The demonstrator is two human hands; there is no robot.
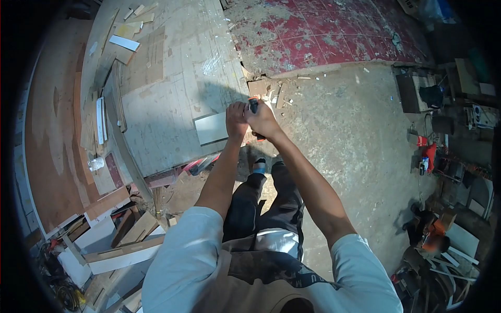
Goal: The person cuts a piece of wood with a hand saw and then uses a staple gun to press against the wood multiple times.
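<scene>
In my right hand (263, 122) is an orange and black power tool (254, 104), its top and lower end showing past my fingers. My left hand (237, 121) is closed right beside it, near the tool's front, with fingers curled; what it grips is too small to make out. A white rectangular panel (211, 129) lies on the large wooden work surface (177, 94), its right end next to my left hand. Both hands are at the surface's right edge.
Wood strips (124, 43) lie on the surface's far left. Offcuts (122, 255) are piled at lower left. A dusty concrete floor (344, 125) stretches right, with a red tiled area (323, 36) beyond. A person in orange (436, 235) is low at right among boards and tools.
</scene>
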